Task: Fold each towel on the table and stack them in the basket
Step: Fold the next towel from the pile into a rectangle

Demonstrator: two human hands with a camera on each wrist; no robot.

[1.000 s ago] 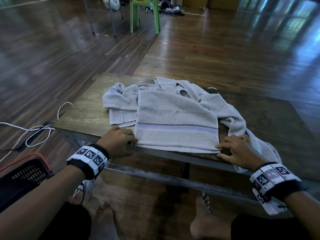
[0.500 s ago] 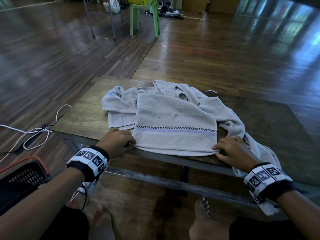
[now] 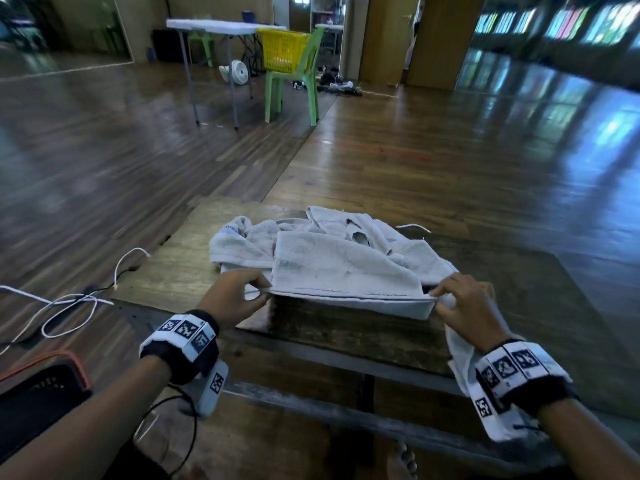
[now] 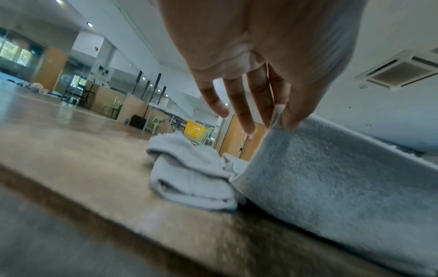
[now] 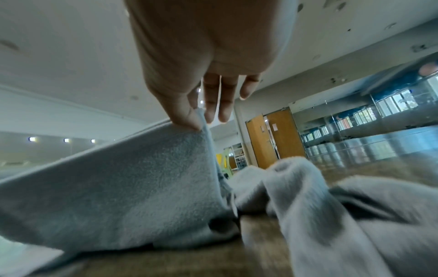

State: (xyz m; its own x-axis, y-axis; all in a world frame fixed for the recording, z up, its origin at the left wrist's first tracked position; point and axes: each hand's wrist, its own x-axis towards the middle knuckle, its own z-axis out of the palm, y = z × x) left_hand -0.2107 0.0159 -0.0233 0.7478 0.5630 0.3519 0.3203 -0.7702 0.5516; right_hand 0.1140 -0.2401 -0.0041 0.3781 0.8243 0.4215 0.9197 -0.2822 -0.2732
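The worn brown wooden counter [image 3: 166,278] carries a loose heap of pale grey terry towels [image 3: 242,244], and this heap is not folded yet, so most of the task seems to remain. One end of a towel hangs over the near right edge of the counter, beside the right wrist. On top of the heap lies the pale grey towel in work [image 3: 339,268]; its near edge is lifted off the counter and stretched between the two hands, so I judge that a fold of this towel is in progress, with the near edge ready to go over toward the far side. The dark plastic basket with an orange rim [image 3: 41,379] stands on the floor at the lower left, well apart from the towels; only its corner is visible and I cannot tell if any towel is inside. The left hand [image 3: 232,299] pinches the left near corner between thumb and forefinger, and the other fingers [image 4: 241,112] are straight and free. The right hand [image 3: 464,306] pinches the right near corner in the same way.
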